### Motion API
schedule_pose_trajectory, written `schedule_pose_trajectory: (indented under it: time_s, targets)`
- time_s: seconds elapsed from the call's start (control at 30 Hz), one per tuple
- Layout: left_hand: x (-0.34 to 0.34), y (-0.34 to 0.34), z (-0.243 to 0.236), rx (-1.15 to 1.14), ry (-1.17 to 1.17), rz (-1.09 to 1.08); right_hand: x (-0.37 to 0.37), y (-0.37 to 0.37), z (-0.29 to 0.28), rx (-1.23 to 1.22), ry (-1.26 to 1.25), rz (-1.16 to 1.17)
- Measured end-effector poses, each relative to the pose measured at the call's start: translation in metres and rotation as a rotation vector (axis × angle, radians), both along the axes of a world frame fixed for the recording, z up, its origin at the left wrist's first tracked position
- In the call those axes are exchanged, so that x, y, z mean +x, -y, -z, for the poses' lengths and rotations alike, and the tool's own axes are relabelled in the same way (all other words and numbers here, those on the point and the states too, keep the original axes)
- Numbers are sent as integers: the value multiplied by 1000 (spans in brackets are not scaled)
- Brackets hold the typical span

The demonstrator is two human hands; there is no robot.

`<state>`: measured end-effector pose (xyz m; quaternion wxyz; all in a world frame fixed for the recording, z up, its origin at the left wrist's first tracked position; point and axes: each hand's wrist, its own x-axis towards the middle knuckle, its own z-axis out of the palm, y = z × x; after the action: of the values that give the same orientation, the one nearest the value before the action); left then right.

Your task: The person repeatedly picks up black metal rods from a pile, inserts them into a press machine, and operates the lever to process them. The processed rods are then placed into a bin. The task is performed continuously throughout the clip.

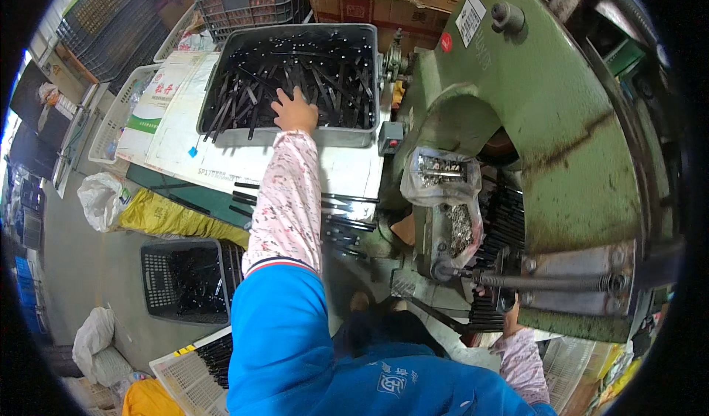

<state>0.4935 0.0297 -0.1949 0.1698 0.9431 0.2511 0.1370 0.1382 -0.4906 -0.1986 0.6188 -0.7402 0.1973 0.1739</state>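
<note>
My left hand (295, 112) reaches forward over a grey plastic bin (347, 137) full of loose black strips (258, 84). Its fingers are spread over the strips near the bin's front wall, and no strip shows lifted in it. To the right, my right hand (511, 320) is low beside the green press machine (473, 84), close to a stack of black strips (487, 314). The machine's arm and rod hide most of its fingers, so I cannot make out whether they hold anything.
Several black strips (347, 224) lie at the table's front edge under my left forearm. A plastic-lined tray of small metal parts (443, 172) sits on the machine. A dark crate (166, 309) stands on the floor at left; a small switch box (390, 137) is beside the bin.
</note>
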Motion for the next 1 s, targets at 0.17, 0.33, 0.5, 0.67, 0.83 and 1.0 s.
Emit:
schedule_pose_trajectory:
  time_s: [0.17, 0.33, 0.5, 0.67, 0.83, 1.0]
  targets:
    - [-37, 54, 16, 244, 179, 111, -17, -4, 11, 48, -39, -6]
    - [-58, 83, 33, 190, 340, 323, 11, -17, 36, 96, 120, -82]
    - [-29, 27, 31, -243, 719, 300, 34, -30, 29, -140, -51, -158]
    - [-23, -4, 13, -156, 493, -196, 21, -42, 7, 62, -83, -76]
    - [-4, -9, -2, -237, 339, -473, 10, -44, 3, 1, -3, -87]
    - [-28, -21, 15, -550, 795, -387, -17, -16, 40, -219, 133, -113]
